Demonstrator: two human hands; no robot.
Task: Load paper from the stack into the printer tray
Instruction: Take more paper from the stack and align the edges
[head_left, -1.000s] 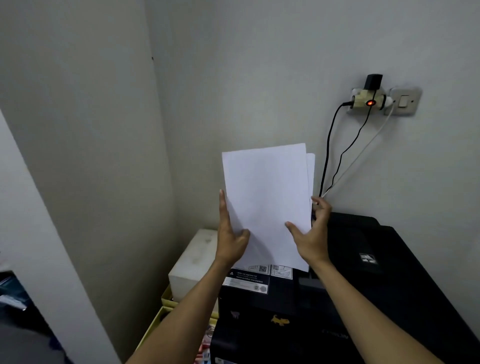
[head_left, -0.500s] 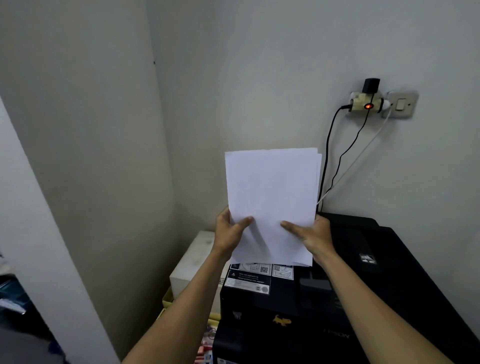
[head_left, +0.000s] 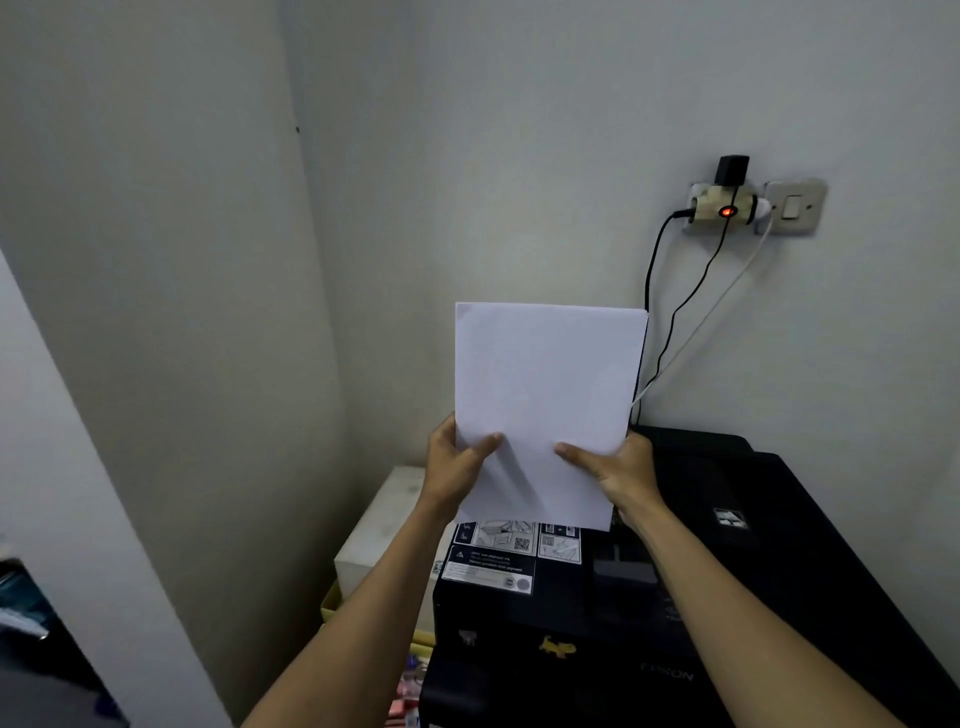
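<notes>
While held upright above the black printer (head_left: 727, 571), the sheaf of white paper (head_left: 545, 395) reads as light, thin and floppy: likely to bow or fan if held by 1 edge only, and smooth enough for sheets to slide against each other. Best hold: both long edges, low down, as now.

Left hand (head_left: 457, 467): thumb laid across the front face, fingers hidden behind the sheets, pinching the lower left edge.
Right hand (head_left: 618, 473): thumb across the front, fingers behind, pinching the lower right edge.

Position: bottom edge of the paper hangs just over the printer's rear top, near its labels; whether it has entered the tray cannot be told. Top edges look squared.
</notes>
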